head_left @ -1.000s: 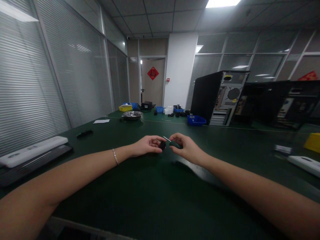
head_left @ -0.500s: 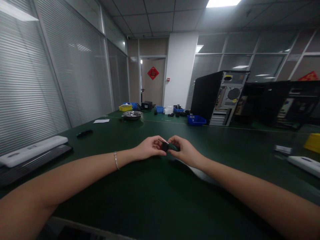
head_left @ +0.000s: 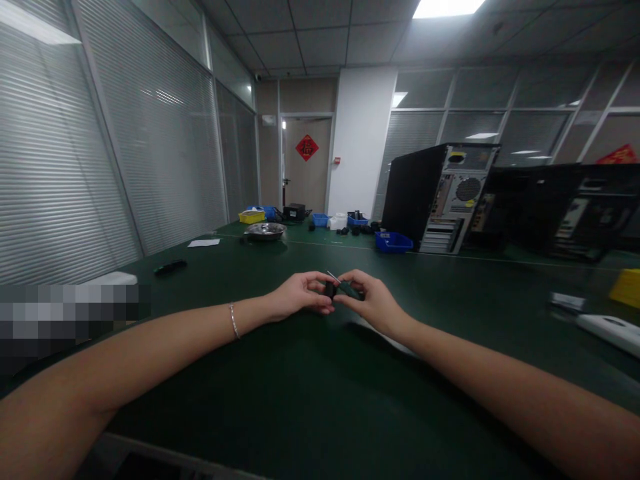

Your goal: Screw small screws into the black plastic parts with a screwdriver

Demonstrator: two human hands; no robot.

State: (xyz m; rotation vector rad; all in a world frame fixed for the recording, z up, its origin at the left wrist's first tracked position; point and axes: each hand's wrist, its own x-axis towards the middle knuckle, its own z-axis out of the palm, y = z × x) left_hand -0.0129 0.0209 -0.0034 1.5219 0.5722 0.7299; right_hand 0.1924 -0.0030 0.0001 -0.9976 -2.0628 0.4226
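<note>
My left hand [head_left: 303,293] is closed round a small black block-like part [head_left: 330,289], pinched between thumb and fingers. My right hand [head_left: 373,299] grips a screwdriver [head_left: 350,289] by its dark green handle. Its thin metal shaft points up and to the left, past the top of the black part. Both hands are close together above the green table [head_left: 300,393], near the middle of the view. Whether the shaft touches the part I cannot tell.
Farther back stand a metal dish [head_left: 265,231], a blue bin [head_left: 393,242], a yellow bin [head_left: 251,217] and a black computer case [head_left: 440,197]. A dark object [head_left: 171,267] lies to the left. White paper [head_left: 203,243] is behind it. A white device [head_left: 610,331] lies at right.
The screwdriver has tilted, its shaft now pointing more steeply upward. The left fingers have shifted slightly round the black part. Both hands stay in nearly the same place.
</note>
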